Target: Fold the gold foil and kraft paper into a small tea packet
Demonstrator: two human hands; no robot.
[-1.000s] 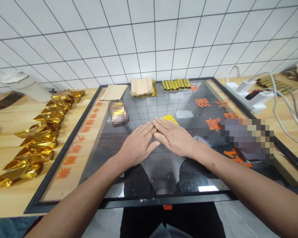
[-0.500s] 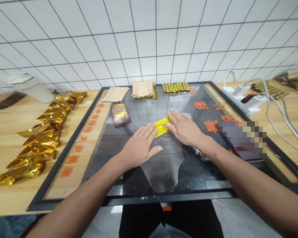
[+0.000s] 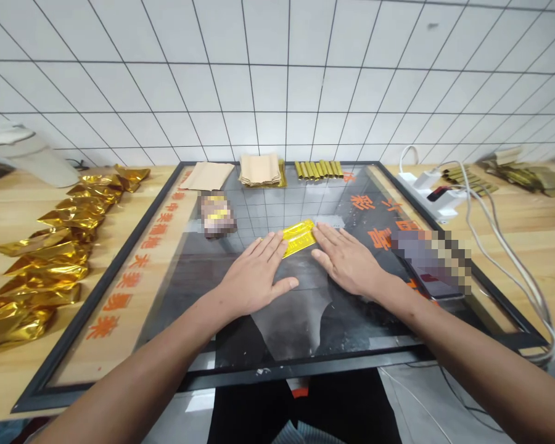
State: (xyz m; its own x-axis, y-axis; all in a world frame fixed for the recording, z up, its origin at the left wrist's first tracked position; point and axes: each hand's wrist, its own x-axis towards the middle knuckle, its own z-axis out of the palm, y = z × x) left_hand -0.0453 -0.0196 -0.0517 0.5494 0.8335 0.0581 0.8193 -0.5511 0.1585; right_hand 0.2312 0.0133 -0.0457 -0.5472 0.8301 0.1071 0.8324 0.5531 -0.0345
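A small shiny yellow-gold foil strip (image 3: 300,237) with crease lines lies flat on the glass-topped black-framed panel (image 3: 277,330). My left hand (image 3: 252,276) rests palm down, fingers stretched out and thumb apart, its fingertips at the strip's left edge. On the other side my right hand (image 3: 350,259) lies flat with fingers extended, the tips touching or just beside the strip's right end. Neither hand is gripping anything. Whether the left fingertips cover a corner of the foil I cannot tell.
Folded gold foil pieces (image 3: 50,246) line the wooden table at left, below a white cup (image 3: 37,154). Brown paper sheets (image 3: 208,176), a paper stack (image 3: 259,169) and rolled gold tubes (image 3: 319,169) sit along the back. A phone (image 3: 428,265) and power strip (image 3: 437,191) are at right.
My right hand has slid right and off the foil strip, so more of it shows. The left hand stays flat at the left edge. The whole view has shifted slightly.
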